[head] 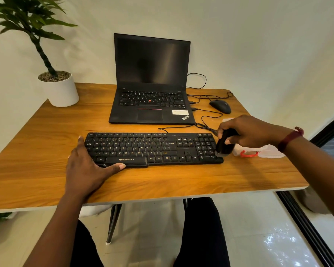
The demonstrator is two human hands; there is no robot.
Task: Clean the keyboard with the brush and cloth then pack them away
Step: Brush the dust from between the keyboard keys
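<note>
black keyboard (152, 149) lies flat; black brush (223, 144) stands on its right end.

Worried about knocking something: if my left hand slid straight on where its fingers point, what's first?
Likely nothing: the left hand aims at bare table between the plant pot and the laptop, though depth is unclear.

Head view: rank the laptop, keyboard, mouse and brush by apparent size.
1. laptop
2. keyboard
3. mouse and brush look alike; the brush is nearer and partly hidden in the right hand, so unranked.
</note>
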